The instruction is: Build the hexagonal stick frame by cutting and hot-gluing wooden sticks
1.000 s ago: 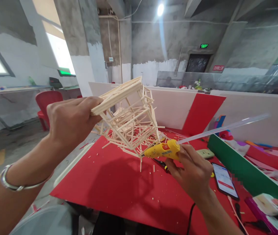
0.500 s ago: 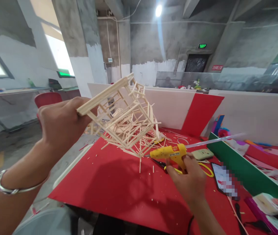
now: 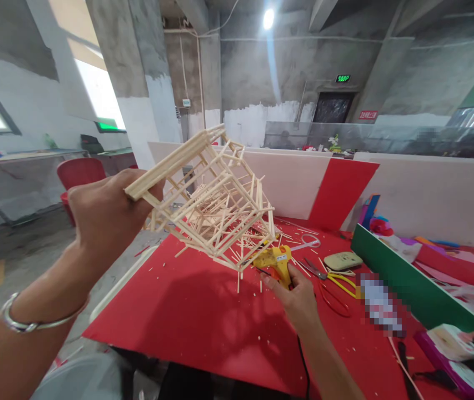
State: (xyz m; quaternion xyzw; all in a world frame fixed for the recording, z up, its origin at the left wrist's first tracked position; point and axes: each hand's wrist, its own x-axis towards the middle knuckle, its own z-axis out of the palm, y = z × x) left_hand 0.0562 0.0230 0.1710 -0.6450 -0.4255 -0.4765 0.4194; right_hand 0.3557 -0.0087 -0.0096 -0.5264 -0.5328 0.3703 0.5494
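Observation:
My left hand (image 3: pixel 109 214) grips one end of a wooden stick model (image 3: pixel 215 194), a tilted openwork frame of thin pale sticks held above the red table. Its fingertips are partly hidden behind the thick edge beam. A yellow hot glue gun (image 3: pixel 276 261) sits in my right hand (image 3: pixel 297 297), fingers wrapped round its handle. The gun's nozzle end is at the model's lower right corner, behind some sticks; whether it touches them I cannot tell. A clear glue stick (image 3: pixel 305 244) juts from the back of the gun.
On the red table (image 3: pixel 203 333) lie loose sticks, pliers with yellow and red handles (image 3: pixel 340 283), a beige device (image 3: pixel 343 260) and a blurred-out phone (image 3: pixel 380 303). A green divider (image 3: pixel 420 300) runs along the right. A power strip (image 3: pixel 455 355) lies at the lower right.
My right hand has moved the glue gun left and farther under the model's corner, uncovering the pliers. My left hand and the model have shifted only slightly.

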